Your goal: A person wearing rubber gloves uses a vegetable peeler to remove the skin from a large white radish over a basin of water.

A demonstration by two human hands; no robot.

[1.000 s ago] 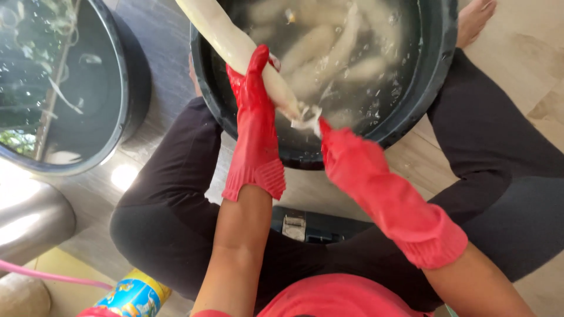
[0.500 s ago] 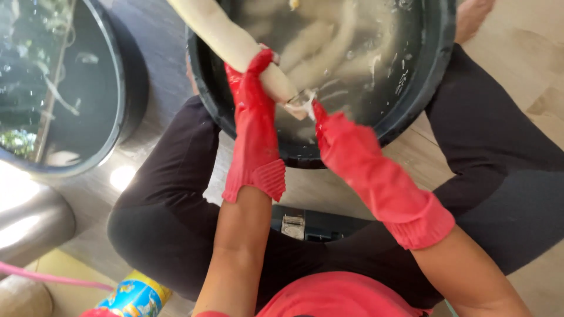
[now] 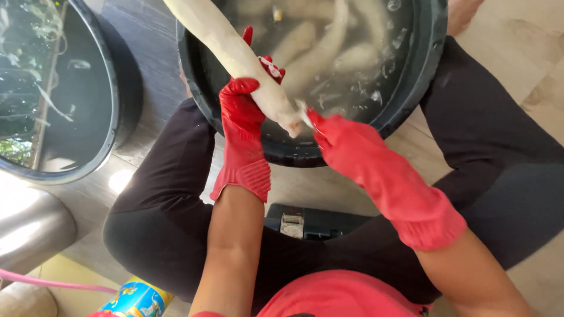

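Observation:
My left hand [image 3: 247,111], in a red rubber glove, grips a long pale peeled root [image 3: 226,50] that slants up to the left over a black tub [image 3: 429,70] of cloudy water. My right hand [image 3: 341,138], also gloved in red, is closed at the root's lower end, where a small pale blade or scraper tip [image 3: 304,113] shows. Several more pale roots [image 3: 320,53] lie in the water.
A second dark basin [image 3: 114,117] of water with thin peel strips stands at the left. My legs in black trousers flank the tub. A small black stool [image 3: 305,223] sits under me. A metal vessel [image 3: 29,226], a pink hose and a colourful can [image 3: 138,300] lie at lower left.
My right hand has slid up along the tub's near rim toward the root's lower end. My left hand keeps its hold, and the root has hardly shifted.

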